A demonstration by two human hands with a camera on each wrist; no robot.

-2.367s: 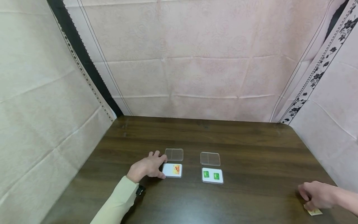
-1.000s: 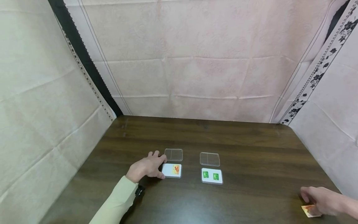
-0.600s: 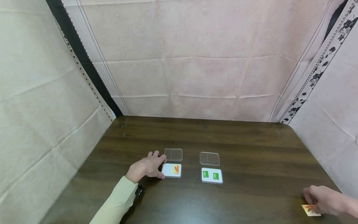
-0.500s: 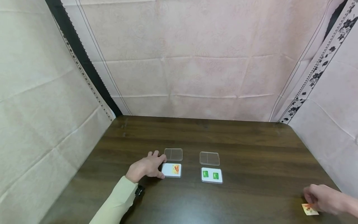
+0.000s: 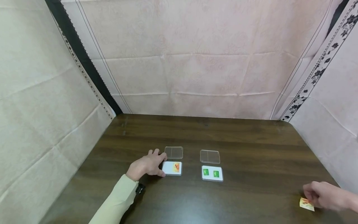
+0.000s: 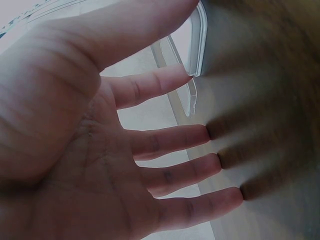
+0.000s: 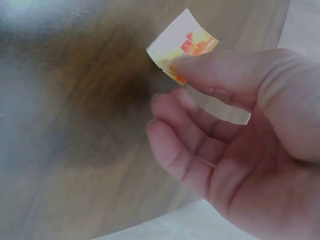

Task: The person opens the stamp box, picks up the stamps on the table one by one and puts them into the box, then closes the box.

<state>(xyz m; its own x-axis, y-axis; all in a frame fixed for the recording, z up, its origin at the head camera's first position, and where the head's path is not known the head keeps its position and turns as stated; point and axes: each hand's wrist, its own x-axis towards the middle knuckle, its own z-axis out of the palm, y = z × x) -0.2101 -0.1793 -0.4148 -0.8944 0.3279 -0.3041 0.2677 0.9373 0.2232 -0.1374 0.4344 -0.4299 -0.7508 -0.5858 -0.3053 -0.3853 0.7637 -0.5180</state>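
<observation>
A shallow clear box with a white inside [image 5: 168, 168] lies near the middle of the table, with one orange-and-yellow square piece [image 5: 176, 167] in its right half. My left hand [image 5: 148, 165] rests at its left end, thumb at the near corner and index finger at the far one. In the left wrist view the other fingers [image 6: 175, 140] are spread straight, tips down at the tabletop. Far to the right, my right hand [image 5: 325, 194] pinches a small orange-and-yellow packet [image 7: 177, 37] with serrated edges. The thumb lies across the packet's corner, and a clear strip [image 7: 235, 116] shows behind it.
To the right stands a second white-lined box [image 5: 211, 179] with two green squares in it. Behind the boxes lie two clear lids [image 5: 174, 152]. Cloth curtains [image 5: 207, 62] surround the dark wooden table [image 5: 237, 130] at the back and both sides.
My right hand has shifted its hold on the packet, so that more of the printed side shows, and has moved it slightly forward and left. My left hand has stayed at the box.
</observation>
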